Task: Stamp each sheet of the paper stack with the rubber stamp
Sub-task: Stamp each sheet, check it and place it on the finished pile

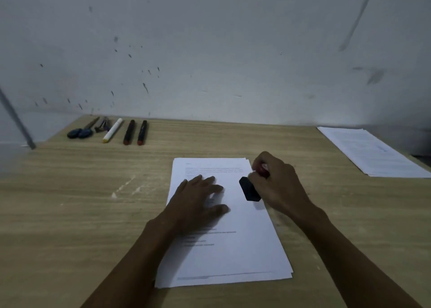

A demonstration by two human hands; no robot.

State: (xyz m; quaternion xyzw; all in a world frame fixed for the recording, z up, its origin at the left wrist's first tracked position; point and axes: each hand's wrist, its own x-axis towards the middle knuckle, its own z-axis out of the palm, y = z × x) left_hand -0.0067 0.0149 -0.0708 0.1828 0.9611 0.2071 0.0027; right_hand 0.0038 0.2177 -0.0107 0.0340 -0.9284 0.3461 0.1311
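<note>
Right hand grips black, red-handled rubber stamp over paper stack; left hand flat, spread.

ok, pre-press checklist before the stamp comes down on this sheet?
1. Rubber stamp gripped by right hand: ok.
2. Left hand flat on paper stack, holding it down: ok.
3. Left fingers out from under the stamp: ok, apart.
4. Stamp over the top sheet, not the wooden desk: ok.
5. Stamp face level with the sheet: not ok, looks tilted.
6. Face inked: cannot tell.
</note>
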